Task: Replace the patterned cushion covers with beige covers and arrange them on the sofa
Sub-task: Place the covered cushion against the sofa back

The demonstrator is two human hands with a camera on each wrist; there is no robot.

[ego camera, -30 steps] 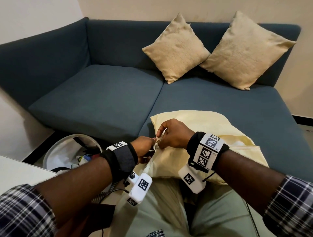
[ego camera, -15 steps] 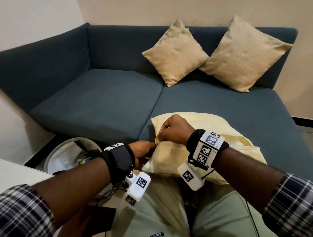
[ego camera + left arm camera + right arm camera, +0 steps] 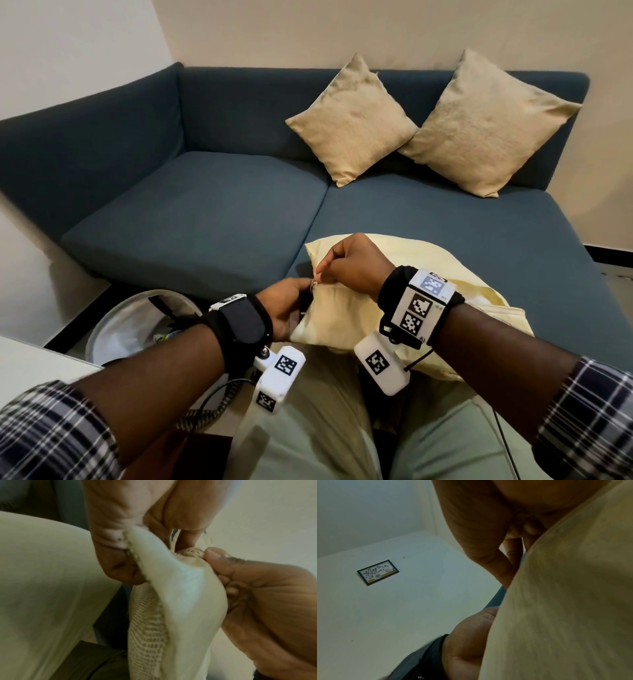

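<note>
A pale yellow cushion (image 3: pixel 404 274) lies on my lap and the sofa's front edge. My left hand (image 3: pixel 287 308) grips its near corner (image 3: pixel 180 595), where woven fabric shows at the seam. My right hand (image 3: pixel 346 263) pinches a small metal zipper pull (image 3: pixel 313 282) at that edge, fingers curled. In the right wrist view the cushion's fabric (image 3: pixel 565 601) fills the right side and hides the fingertips. Two beige cushions (image 3: pixel 352 120) (image 3: pixel 486 126) lean corner-up against the blue sofa's backrest (image 3: pixel 239 113).
The blue sofa's left seat (image 3: pixel 191 219) holds nothing. A round white basket (image 3: pixel 126 329) with dark items sits on the floor at left. A white table corner (image 3: pixel 30 370) is at the lower left. A framed picture (image 3: pixel 377 572) hangs on the wall.
My right hand has shifted slightly down the cushion's edge toward my left hand and now pinches the zipper pull. The left hand keeps its hold on the corner.
</note>
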